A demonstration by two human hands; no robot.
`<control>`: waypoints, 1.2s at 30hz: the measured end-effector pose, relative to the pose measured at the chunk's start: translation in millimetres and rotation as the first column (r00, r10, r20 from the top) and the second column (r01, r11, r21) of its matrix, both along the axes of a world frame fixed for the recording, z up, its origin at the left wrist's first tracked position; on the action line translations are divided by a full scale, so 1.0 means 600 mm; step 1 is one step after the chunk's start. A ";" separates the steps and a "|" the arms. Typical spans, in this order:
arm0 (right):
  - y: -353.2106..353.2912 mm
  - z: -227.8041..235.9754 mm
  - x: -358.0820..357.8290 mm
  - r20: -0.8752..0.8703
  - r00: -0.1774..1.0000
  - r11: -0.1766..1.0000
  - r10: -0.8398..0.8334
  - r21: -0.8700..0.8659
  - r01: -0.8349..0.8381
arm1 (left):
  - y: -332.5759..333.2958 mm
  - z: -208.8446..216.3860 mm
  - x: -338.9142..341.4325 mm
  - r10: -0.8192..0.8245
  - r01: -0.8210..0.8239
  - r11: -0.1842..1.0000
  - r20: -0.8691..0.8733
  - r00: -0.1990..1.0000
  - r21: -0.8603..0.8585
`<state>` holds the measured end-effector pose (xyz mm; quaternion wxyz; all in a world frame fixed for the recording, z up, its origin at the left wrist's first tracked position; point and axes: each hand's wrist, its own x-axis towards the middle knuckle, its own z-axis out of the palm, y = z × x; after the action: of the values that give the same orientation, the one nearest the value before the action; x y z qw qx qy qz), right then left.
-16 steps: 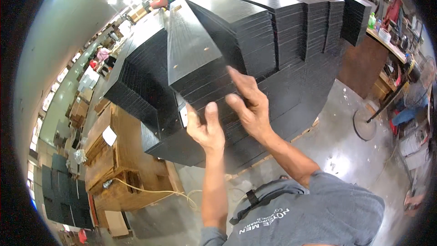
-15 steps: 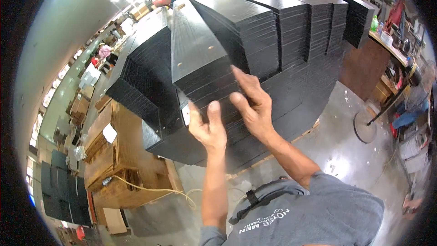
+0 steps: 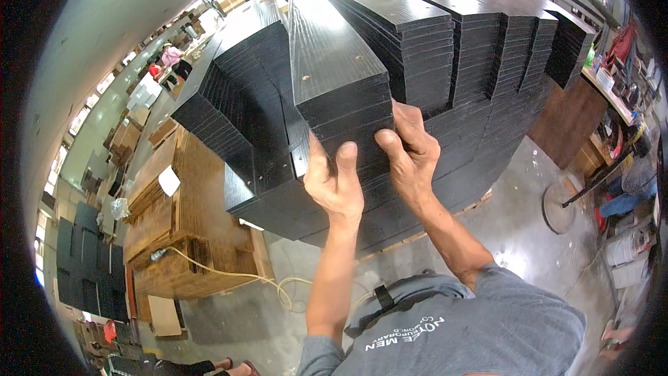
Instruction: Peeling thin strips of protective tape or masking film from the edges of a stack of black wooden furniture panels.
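A narrow stack of long black boards (image 3: 337,69) juts toward me from a large pile of similar boards. My left hand (image 3: 337,184) grips the lower left edge of its near end, fingers along the side and thumb in front. On the opposite side, my right hand (image 3: 414,157) clasps the right edge, its thumb bent against the front face. Fingertips of both hands are partly hidden by the stack. More black board stacks (image 3: 428,63) stand to the right, and another black stack (image 3: 216,115) is at the left. Below them lies a lower layer of black boards (image 3: 452,153).
Brown wooden panels (image 3: 202,202) are piled at the left, with a white paper (image 3: 169,181) on them. A yellow hose (image 3: 236,275) crosses the floor. To the right stand a round-based pole (image 3: 559,210) and a cluttered bench (image 3: 609,94). Someone's legs (image 3: 202,367) show at lower left.
My hands have closed in against the two sides of the narrow stack; the right hand was looser before. The view has shifted, and another person's legs have appeared at lower left.
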<state>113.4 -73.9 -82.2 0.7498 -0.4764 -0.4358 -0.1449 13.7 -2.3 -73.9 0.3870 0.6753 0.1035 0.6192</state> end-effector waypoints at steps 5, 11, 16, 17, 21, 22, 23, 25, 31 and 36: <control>0.002 -0.007 0.000 0.003 1.000 0.999 -0.002 0.037 0.002 | -0.001 -0.007 0.005 0.028 -0.028 1.000 0.038 0.999 0.012; 0.003 -0.008 -0.004 -0.141 0.985 0.992 0.102 0.090 -0.090 | -0.001 -0.010 0.002 -0.147 0.168 0.976 0.153 0.977 -0.140; -0.005 -0.030 0.005 -0.142 0.971 0.981 0.194 0.045 -0.189 | 0.009 -0.035 0.009 -0.152 0.164 0.982 0.121 0.981 -0.096; -0.004 -0.034 0.002 -0.147 0.970 0.981 0.193 0.045 -0.189 | 0.007 -0.037 0.009 -0.137 0.152 0.983 0.132 0.982 -0.108; -0.005 -0.035 -0.002 -0.114 0.980 0.986 0.162 0.044 -0.158 | -0.003 -0.038 0.014 -0.117 0.129 0.986 0.122 0.986 -0.101; -0.006 -0.036 -0.002 -0.118 0.980 0.987 0.159 0.044 -0.155 | -0.002 -0.042 0.013 -0.098 0.107 0.990 0.096 0.990 -0.092; -0.006 -0.035 -0.002 -0.113 0.982 0.989 0.148 0.027 -0.146 | -0.002 -0.043 0.013 -0.100 0.109 0.990 0.092 0.991 -0.093; -0.009 -0.039 0.000 -0.117 0.984 0.991 0.137 0.006 -0.137 | -0.004 -0.045 0.010 -0.026 0.029 0.995 0.036 0.999 -0.100; -0.037 -0.076 0.009 -0.042 0.980 0.977 0.196 -0.078 -0.199 | 0.002 -0.069 0.002 -0.090 0.095 0.992 0.053 0.994 -0.087; -0.052 -0.106 0.019 -0.023 0.979 0.968 0.203 -0.145 -0.204 | -0.006 -0.090 -0.007 -0.125 0.120 0.991 -0.082 0.989 -0.059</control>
<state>125.0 -105.1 -145.7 0.7254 -0.4835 -0.4888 -0.0328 9.7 -5.8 -128.1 0.4375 0.6957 0.0948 0.5618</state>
